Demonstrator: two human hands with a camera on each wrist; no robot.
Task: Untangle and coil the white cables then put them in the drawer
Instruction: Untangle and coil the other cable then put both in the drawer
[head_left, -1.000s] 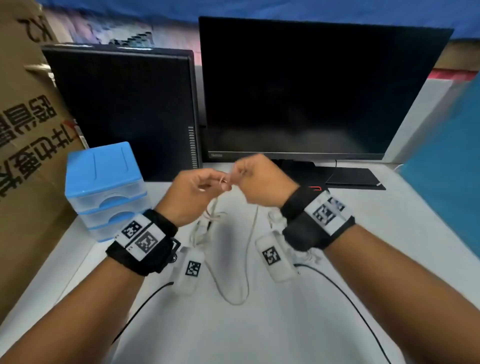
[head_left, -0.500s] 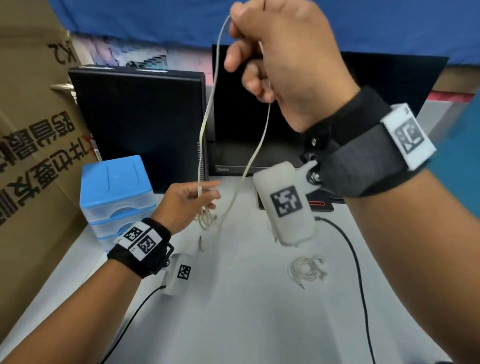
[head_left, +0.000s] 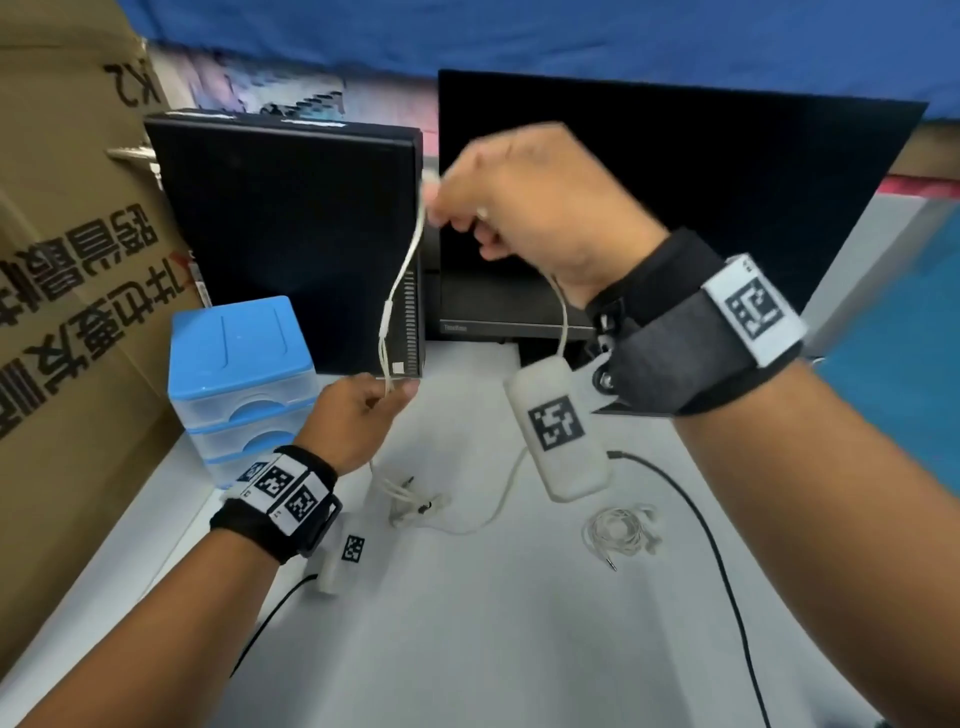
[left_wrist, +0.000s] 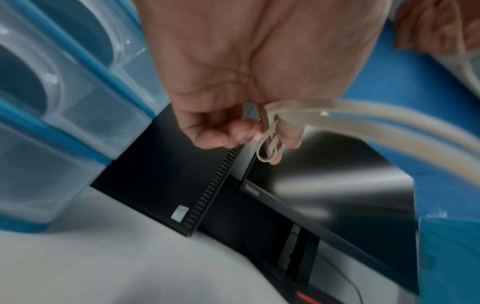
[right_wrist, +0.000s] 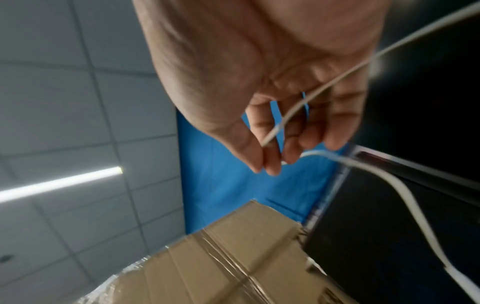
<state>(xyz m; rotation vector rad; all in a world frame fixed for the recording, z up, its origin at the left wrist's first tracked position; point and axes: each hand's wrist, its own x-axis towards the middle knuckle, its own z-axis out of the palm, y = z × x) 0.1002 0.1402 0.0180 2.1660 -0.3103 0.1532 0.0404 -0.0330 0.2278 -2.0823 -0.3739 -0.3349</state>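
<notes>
Between the right fingers (right_wrist: 270, 162) a white cable (head_left: 402, 275) is pinched, thumb against fingertip; a second run of it passes across the palm and down past the wrist. Right hand (head_left: 530, 208) is raised in front of the monitor (head_left: 727, 208). Left fingers (left_wrist: 249, 133) are curled and pinch the same cable lower down, with a small loop showing at the tips; left hand (head_left: 358, 415) sits low, just beside the drawer unit (head_left: 239, 364). Cable is stretched between the two hands, slightly slack, inline bulge midway. Below the left hand, the rest is heaped in a tangle (head_left: 410, 504) on the tabletop (head_left: 467, 623), with one long loop trailing toward the right.

Risks, as judged:
- Knot could be tightened if the stretch is pulled taut while the tangle is still crossed over itself.
- Thin wire could be slipped out of a light pinch; the lifted run would fall back onto the heap.
- Trailing loop could be snagged on the right wrist unit (head_left: 561, 426).
- Coiled earphones (head_left: 621, 532) lie near; they could be dragged in.
- Drawers appear closed; nothing stowed yet.
</notes>
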